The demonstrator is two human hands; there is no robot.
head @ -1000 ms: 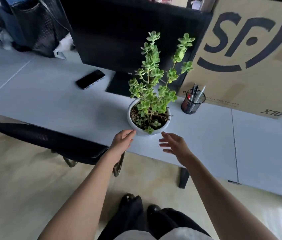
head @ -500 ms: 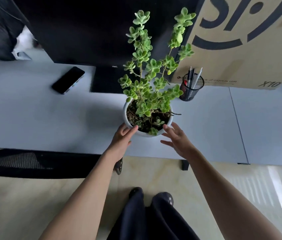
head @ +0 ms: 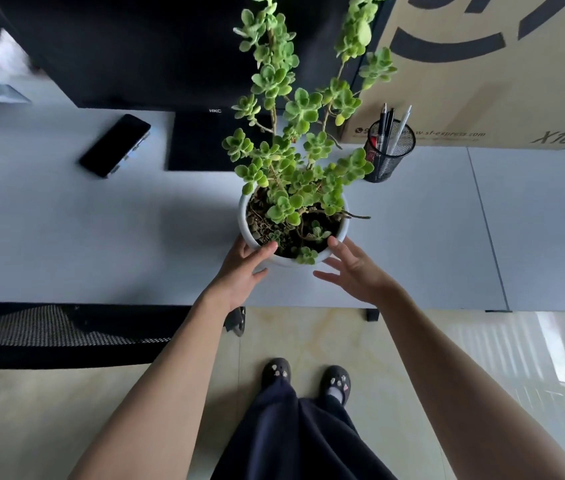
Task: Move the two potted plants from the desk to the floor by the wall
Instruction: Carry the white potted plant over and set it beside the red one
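Note:
One potted plant, tall green succulent stems in a round white pot (head: 245, 227), stands on the pale grey desk (head: 66, 237) near its front edge. My left hand (head: 241, 270) rests against the pot's near left side, thumb on the rim. My right hand (head: 354, 270) is at the pot's near right side, fingers spread, fingertips at the rim; whether it touches is unclear. Only this one plant is in view.
Behind the plant are a black monitor with its stand base (head: 205, 140), a black phone (head: 114, 145), a mesh pen cup (head: 390, 155) and a large cardboard box (head: 489, 71). A black mesh chair (head: 66, 334) sits at the left under the desk edge. Tiled floor lies below.
I have come closer to the desk. Both hands have moved from short of the pot up to its sides, the left one now against it.

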